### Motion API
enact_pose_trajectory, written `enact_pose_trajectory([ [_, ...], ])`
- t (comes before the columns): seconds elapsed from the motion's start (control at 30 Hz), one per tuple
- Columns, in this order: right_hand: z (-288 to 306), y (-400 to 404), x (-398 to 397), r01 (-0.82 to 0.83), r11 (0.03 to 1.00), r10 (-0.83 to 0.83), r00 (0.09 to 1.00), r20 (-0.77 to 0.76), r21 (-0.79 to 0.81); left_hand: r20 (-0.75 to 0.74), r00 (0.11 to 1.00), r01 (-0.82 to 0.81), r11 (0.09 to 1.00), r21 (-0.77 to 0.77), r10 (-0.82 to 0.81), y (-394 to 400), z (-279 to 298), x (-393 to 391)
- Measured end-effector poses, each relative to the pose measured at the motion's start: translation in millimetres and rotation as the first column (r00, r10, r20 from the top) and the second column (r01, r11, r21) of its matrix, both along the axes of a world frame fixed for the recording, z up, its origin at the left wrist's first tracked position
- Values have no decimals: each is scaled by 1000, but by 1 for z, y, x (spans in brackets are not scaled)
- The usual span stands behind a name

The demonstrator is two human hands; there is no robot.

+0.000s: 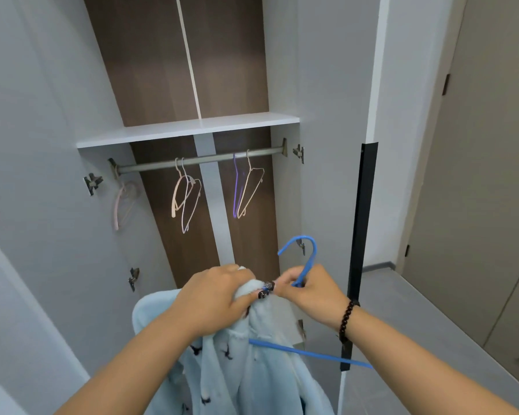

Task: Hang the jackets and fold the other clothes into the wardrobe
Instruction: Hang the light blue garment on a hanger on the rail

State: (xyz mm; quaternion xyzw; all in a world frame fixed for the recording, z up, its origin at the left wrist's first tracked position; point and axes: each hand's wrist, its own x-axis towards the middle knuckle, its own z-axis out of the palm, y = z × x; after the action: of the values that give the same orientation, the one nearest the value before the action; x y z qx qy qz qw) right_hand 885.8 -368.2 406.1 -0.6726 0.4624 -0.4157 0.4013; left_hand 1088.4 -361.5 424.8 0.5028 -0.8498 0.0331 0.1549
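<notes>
Jacket: pale blue fleece jacket (237, 354) with small dark marks, hanging in front of the open wardrobe, below the rail and not yet inside; its collar is bunched at the top, the body draping out of view.
Left hand: left hand (213, 298) grips the gathered collar, fingers curled round the fleece, likely to bear the weight while the hanger goes in.
Right hand: right hand (312, 295) pinches the neck of the blue hanger (307, 265) just under its hook, fingers pressed on the wire; this steers the frame.
Hanger position: hook points up; one blue arm sticks out to the right from under the fleece, so that shoulder looks unseated.
Rail: clothes rail (198, 160) under the white shelf (189, 128) carries several bare hangers (186, 196), with free room between them.
Step in hand: seating the jacket on the hanger before lifting it to the rail.
</notes>
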Motion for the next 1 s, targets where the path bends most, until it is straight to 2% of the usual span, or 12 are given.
enact_pose_trajectory([
  [0.07, 1, -1, -5, 167, 964, -164, 986, 31, -207, -98, 994, -39, 999, 6, 39, -4, 0, 2],
  [0.13, -3, -1, -13, 343, 753, -366, 928, 77, -561, -239, 966, -101, 995, -4, 97, -7, 3, 7],
  [0.2, -13, -1, -17, 317, 537, -372, 921, 118, -782, -368, 919, -172, 984, -51, 142, -11, 11, 12],
  [0.23, -21, -2, -17, 263, 512, -331, 939, 95, -818, -415, 896, -208, 975, -74, 160, -12, 16, 15],
  [0.33, -49, -10, -4, 119, 683, -201, 979, -29, -721, -495, 848, -280, 953, -116, 189, -14, 36, 17],
  [0.47, -78, -23, 30, 14, 924, -118, 961, -248, -382, -477, 868, -240, 958, -156, 140, -10, 62, 9],
  [0.6, -62, -38, 65, -198, 971, 187, 978, -93, -136, -485, 867, -233, 952, -199, 111, -4, 77, 7],
  [0.67, -56, -41, 77, -417, 909, 417, 909, 10, 23, -502, 858, -255, 941, -221, 115, -1, 80, 14],
  [0.73, -57, -42, 89, -543, 835, 536, 839, 92, 86, -526, 841, -289, 928, -235, 129, 2, 82, 28],
  [0.8, -61, -43, 102, -504, 864, 503, 864, 6, 10, -550, 822, -316, 923, -219, 151, 3, 85, 44],
  [0.9, -63, -58, 111, -242, 963, 227, 966, -124, -122, -546, 819, -338, 917, -212, 176, 7, 86, 68],
  [1.0, -60, -84, 106, -75, 968, 5, 960, -281, -238, -533, 817, -368, 911, -185, 222, 14, 82, 94],
])
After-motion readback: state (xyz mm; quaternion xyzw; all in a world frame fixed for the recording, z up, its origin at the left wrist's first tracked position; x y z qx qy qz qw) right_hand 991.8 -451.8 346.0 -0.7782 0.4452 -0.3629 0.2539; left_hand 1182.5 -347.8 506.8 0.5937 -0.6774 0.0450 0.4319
